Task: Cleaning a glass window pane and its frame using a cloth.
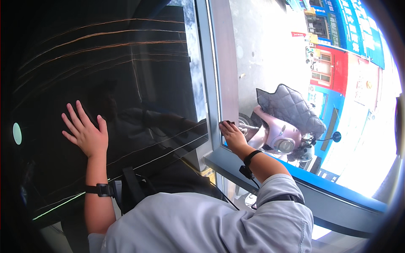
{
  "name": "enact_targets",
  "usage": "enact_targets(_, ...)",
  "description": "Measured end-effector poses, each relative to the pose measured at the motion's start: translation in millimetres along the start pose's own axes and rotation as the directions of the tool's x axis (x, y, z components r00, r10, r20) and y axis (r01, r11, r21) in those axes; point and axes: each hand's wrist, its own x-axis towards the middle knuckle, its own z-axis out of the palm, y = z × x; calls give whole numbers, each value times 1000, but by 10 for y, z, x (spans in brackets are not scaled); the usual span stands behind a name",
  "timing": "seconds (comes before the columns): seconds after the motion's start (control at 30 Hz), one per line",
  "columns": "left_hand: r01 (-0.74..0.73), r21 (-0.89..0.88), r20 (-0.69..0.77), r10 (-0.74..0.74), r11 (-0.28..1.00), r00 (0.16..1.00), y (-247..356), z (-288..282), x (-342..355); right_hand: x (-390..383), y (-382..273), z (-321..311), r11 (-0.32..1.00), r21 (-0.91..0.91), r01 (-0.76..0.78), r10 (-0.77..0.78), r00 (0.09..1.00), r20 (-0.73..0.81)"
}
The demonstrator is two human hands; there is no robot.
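My left hand (85,133) lies flat with its fingers spread on a large, dark, glossy panel (63,80) that shows faint reflections. My right hand (232,137) is pressed at the inner edge of the grey frame (214,71), beside the bright glass pane. Its fingers are held close together over a small dark thing (230,122). Only a bit of that thing shows at the fingertips, too little to name. Both forearms wear black straps.
Beyond the glass stands a pink scooter (280,133) with a grey quilted cover (291,107). Blue and red shopfronts (335,69) line the far side. A wide grey lower frame bar (337,202) crosses at the right. Black bag-like fabric (177,183) lies before my body.
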Motion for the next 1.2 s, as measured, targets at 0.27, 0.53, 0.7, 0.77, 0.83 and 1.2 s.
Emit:
enact_targets(0.27,36,-10,101,-35,999,994,-123,-100,-23,-451,50,188,913,-34,407,-401,909,115)
enact_targets(0.53,153,-572,407,116,806,906,-785,-790,52,95,105,-814,957,212,-200,226,968,-109)
enact_targets(0.7,165,-732,406,228,661,885,-1014,-1505,-111,305,-326,-1593,-97,974,-207,98,971,216)
enact_targets(0.77,166,-775,383,245,610,890,-1184,-1703,-276,179,-738,-1908,-415,885,-210,-91,978,189)
enact_targets(0.83,181,-785,376,223,593,899,-1398,-1893,-463,114,-1162,-2051,-609,770,-191,-219,973,69)
enact_targets(1.2,459,-618,262,-383,638,886,-2325,-3195,-2325,750,-1805,-2781,-554,704,-444,-736,656,-166)
